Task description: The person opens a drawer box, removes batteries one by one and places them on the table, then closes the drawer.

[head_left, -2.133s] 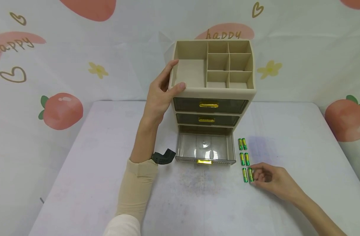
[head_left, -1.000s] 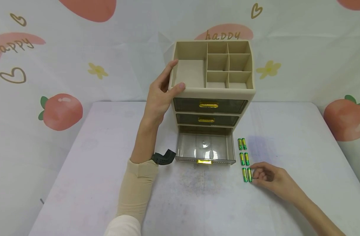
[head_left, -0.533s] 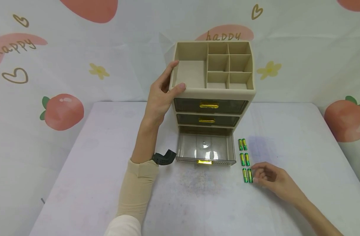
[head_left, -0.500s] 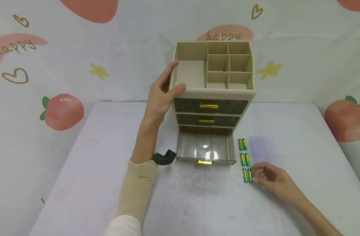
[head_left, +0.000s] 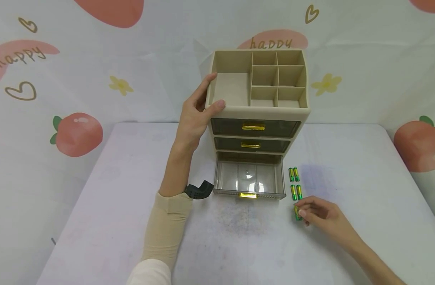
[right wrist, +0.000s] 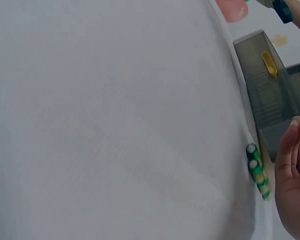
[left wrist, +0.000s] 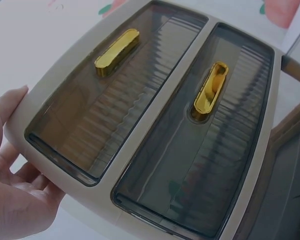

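Note:
A beige desktop organizer [head_left: 261,112] with a compartmented top stands at the back. My left hand [head_left: 194,118] grips its upper left edge, thumb at the front, also seen in the left wrist view. The organizer's bottom drawer [head_left: 229,174] is pulled out and holds nothing visible. Right of it, small green and gold batteries lie in paired rows, the far pair [head_left: 293,174], the middle pair [head_left: 296,192] and the front pair [head_left: 296,213]. My right hand [head_left: 325,217] is over the front pair, fingertips at it, partly hiding one battery; whether they pinch it is hidden.
Two upper drawers [head_left: 254,128] with gold handles are closed. A black wrist device [head_left: 199,190] on the left forearm hangs close to the drawer's left corner. A fruit-print cloth [head_left: 160,59] hangs behind the white tabletop [head_left: 117,206].
My right hand has shifted left from beside the front pair of batteries to over it, now covering part of the right one. The left hand stays on the organizer.

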Available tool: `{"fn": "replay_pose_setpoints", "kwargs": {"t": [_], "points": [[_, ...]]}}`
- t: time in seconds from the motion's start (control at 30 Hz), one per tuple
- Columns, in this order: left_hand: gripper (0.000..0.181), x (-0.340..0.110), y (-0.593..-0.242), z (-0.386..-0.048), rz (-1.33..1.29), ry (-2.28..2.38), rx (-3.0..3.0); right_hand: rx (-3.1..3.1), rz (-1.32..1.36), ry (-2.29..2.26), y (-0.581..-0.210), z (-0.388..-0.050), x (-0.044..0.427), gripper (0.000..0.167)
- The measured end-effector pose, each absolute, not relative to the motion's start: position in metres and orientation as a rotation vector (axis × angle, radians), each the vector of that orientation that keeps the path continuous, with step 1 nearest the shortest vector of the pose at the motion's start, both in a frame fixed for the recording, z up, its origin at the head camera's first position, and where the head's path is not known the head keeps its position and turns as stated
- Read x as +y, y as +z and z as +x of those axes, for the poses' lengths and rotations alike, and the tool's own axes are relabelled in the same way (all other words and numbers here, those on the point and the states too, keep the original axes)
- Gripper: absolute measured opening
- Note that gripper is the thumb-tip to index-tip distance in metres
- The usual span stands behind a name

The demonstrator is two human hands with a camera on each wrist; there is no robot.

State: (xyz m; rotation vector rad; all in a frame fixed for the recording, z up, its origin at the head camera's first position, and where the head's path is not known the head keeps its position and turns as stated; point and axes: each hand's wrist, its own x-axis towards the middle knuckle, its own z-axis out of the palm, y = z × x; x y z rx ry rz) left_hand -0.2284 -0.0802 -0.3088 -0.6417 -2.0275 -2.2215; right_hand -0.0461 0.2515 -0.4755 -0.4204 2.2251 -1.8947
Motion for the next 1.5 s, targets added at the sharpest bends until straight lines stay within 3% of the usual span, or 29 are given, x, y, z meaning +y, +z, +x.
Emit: {"fn": "replay_pose_setpoints", "kwargs": {"t": [0.63,0.97,1.5], "points": [[0.065,-0.081,-0.31,-0.227,-0.633,-2.221,-2.023,2.105,-0.382,-1.829,-0.478,-0.054,0.21,0.025],[0.064,-0.08,-0.309,-0.227,-0.65,-2.217,-2.016,1.973,-0.208,-1.865,-0.474,-0.062,0.188,0.035],[0.063,-0.08,-0.309,-0.225,-0.635,-2.191,-2.026,1.749,-0.242,-1.935,-0.479,-0.07,0.164,0.042]]}}
